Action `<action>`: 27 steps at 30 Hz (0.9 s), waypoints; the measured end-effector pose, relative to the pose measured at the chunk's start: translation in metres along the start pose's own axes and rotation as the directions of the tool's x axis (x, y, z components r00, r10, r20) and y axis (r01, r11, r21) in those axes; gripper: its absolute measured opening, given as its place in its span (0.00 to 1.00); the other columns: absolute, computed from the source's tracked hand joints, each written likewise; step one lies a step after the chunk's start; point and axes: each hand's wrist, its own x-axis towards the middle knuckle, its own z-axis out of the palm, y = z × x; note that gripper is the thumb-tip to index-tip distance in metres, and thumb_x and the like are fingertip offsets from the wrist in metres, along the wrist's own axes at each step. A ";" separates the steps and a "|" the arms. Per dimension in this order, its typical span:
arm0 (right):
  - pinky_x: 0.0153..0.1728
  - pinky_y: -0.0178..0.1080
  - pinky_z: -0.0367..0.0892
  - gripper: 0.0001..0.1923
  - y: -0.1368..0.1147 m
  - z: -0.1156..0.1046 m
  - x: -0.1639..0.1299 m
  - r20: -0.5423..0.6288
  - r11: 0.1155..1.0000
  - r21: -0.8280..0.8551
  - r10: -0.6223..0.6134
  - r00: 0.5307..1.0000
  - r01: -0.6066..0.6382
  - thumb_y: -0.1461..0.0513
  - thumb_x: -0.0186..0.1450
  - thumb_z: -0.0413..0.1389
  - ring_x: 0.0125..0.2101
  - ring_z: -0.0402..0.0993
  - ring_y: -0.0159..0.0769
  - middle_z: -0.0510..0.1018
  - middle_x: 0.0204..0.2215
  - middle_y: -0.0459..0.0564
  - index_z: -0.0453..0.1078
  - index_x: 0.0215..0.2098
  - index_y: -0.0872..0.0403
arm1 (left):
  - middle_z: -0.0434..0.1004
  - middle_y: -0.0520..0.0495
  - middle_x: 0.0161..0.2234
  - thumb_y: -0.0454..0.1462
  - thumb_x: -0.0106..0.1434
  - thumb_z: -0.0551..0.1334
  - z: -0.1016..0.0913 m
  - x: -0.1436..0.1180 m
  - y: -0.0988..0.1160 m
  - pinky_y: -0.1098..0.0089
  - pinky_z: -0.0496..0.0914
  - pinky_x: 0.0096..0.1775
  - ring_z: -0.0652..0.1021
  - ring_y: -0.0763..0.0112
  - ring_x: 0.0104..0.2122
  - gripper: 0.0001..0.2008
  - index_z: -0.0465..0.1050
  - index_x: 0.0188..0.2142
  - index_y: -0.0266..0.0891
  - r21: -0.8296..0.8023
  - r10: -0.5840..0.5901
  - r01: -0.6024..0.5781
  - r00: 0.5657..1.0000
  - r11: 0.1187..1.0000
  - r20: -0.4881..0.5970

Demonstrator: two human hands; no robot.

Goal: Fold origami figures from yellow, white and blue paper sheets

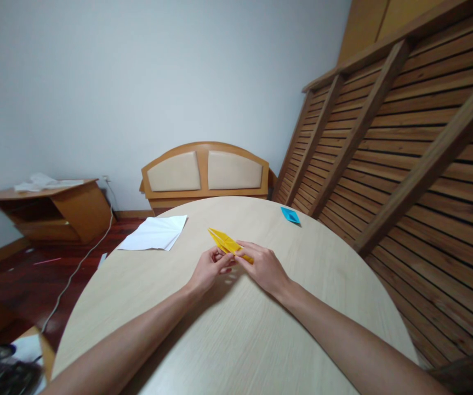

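Taking 12 o'clock as the far side of the desk point(236, 345), the yellow folded paper point(223, 240) was just above the desk's middle, held up with its pointed end aimed toward 11. The right hand point(263, 263) pinched its nearer end, thumb on top; the left hand point(211, 267) gripped its lower edge, some fingers hidden beneath.

The likeliest trouble was a crushed or skewed crease: the paper looked thin, and both thumbs bore on one small area, so uneven pressure could have shifted the layers. A loosened pinch might have let the folds spring apart. The white paper point(153, 233) lay close to the rim at 10 o'clock, where a brushing sleeve or draught could have sent it over.

Counted, there were two hands, one yellow piece, one blue folded paper point(290, 215) at 1 o'clock, and one white stack or sheet, its layers too unclear to number.
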 end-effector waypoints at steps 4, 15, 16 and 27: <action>0.57 0.46 0.67 0.11 0.000 0.000 -0.001 0.035 0.999 -0.018 -0.041 0.999 0.042 0.63 0.68 0.55 0.53 0.73 0.40 0.77 0.53 0.52 0.78 0.45 0.51 | 0.80 0.42 0.37 0.52 0.48 0.73 0.000 -0.002 0.001 0.70 0.72 0.35 0.79 0.66 0.35 0.27 0.75 0.40 0.35 0.007 0.018 -0.018 1.000 1.000 -0.012; 0.39 0.40 0.72 0.07 -0.003 -0.004 0.003 0.034 0.941 0.278 0.193 0.981 -0.195 0.60 0.65 0.57 0.35 0.78 0.37 0.82 0.35 0.50 0.77 0.37 0.53 | 0.81 0.39 0.36 0.51 0.51 0.70 -0.001 -0.002 0.005 0.71 0.70 0.28 0.79 0.65 0.30 0.24 0.76 0.38 0.32 0.131 0.068 -0.071 0.997 0.989 0.026; 0.36 0.39 0.72 0.08 0.000 -0.004 0.004 0.052 0.904 0.349 0.244 0.968 -0.247 0.58 0.64 0.58 0.33 0.78 0.37 0.82 0.34 0.50 0.75 0.39 0.54 | 0.81 0.39 0.35 0.51 0.52 0.70 0.000 -0.002 0.006 0.71 0.69 0.28 0.79 0.66 0.29 0.24 0.76 0.38 0.32 0.142 0.067 -0.072 0.997 0.987 0.041; 0.32 0.37 0.67 0.21 0.010 -0.003 0.005 0.402 0.609 0.630 0.277 0.873 -0.483 0.50 0.54 0.66 0.28 0.73 0.33 0.77 0.28 0.47 0.74 0.37 0.58 | 0.79 0.45 0.26 0.50 0.47 0.73 0.002 -0.003 0.006 0.73 0.67 0.25 0.76 0.70 0.24 0.22 0.75 0.31 0.33 0.115 0.041 -0.046 0.998 0.992 0.043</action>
